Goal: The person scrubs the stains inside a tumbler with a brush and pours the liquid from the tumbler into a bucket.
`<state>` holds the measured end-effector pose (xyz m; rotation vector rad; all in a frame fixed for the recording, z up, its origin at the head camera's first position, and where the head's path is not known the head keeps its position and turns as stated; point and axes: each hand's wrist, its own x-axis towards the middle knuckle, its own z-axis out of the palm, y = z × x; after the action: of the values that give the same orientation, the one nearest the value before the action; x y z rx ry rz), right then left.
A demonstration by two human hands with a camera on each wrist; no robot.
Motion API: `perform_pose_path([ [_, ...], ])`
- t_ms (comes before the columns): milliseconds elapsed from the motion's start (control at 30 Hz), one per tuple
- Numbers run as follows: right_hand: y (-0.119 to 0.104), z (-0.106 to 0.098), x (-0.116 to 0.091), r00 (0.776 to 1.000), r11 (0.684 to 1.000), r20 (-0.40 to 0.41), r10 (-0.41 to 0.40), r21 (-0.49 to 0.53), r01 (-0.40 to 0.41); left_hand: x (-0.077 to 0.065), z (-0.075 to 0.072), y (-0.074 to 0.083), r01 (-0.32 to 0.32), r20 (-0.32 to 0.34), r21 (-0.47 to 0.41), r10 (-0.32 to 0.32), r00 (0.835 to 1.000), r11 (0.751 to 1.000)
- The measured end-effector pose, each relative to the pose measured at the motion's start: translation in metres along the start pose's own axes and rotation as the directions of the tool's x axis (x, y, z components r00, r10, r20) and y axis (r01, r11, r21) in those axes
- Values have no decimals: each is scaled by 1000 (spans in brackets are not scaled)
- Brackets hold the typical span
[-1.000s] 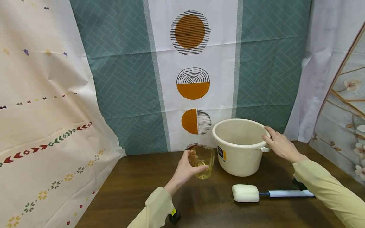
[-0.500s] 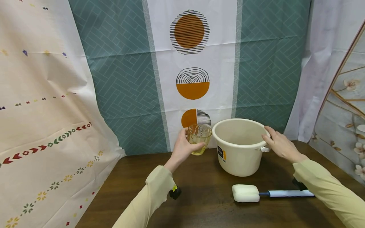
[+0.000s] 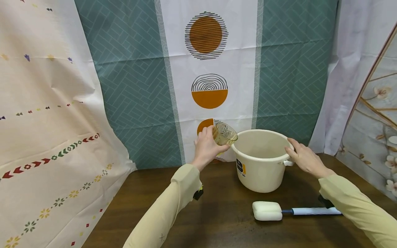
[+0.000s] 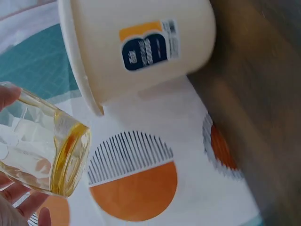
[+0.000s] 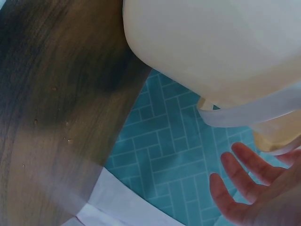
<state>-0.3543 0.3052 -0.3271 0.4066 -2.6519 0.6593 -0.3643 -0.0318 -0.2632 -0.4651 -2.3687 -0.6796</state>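
My left hand [image 3: 207, 146] grips a clear yellow-tinted drinking glass [image 3: 224, 134]. The glass is off the table and tilted right, its mouth at the left edge of a cream plastic bucket [image 3: 260, 172]. In the left wrist view the base of the glass [image 4: 70, 160] shows thick and amber; whether liquid is inside I cannot tell. The bucket stands upright, a dark blue and orange label on its side. My right hand [image 3: 307, 160] holds the bucket's right rim between thumb and index finger. The other fingers [image 5: 249, 167] of that hand stand apart from the bucket in the right wrist view.
On the brown wooden table [image 3: 149, 203], in front of the bucket, lies a white sponge brush [image 3: 267, 210] with a blue handle, partly behind my right sleeve. A patterned green and white cloth [image 3: 139, 86] hangs directly behind the bucket. Small drops dot the tabletop.
My left hand has raised the glass from low beside the bucket to its rim and moved right, tipping the glass toward the bucket. The right hand, bucket and sponge brush have stayed put.
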Motion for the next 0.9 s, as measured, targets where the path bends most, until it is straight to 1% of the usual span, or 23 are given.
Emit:
perform_pose_path([
  [67,0,0,-1,1000,1000,-2,4,-3,-4,2,0,2,-37,-8,76,38,999,996],
  [133,1,1,-2,1000,1000,-2,5,-4,-5,4,1,4,-69,-15,150,72,997,986],
  [233,1,2,-3,1000,1000,-4,2,-7,-2,7,1,5,-87,-23,226,94,995,970],
  [367,1,1,-2,1000,1000,-16,-9,-11,9,12,1,7,-92,-33,289,106,994,953],
  [600,0,0,-1,1000,1000,-15,-10,-10,10,16,3,11,-107,-35,342,127,991,934],
  [733,0,1,-1,1000,1000,-10,-5,-15,4,19,6,14,-139,-40,408,170,985,902],
  [900,-1,2,0,1000,1000,-12,0,-19,0,24,9,18,-202,-22,501,245,969,842],
])
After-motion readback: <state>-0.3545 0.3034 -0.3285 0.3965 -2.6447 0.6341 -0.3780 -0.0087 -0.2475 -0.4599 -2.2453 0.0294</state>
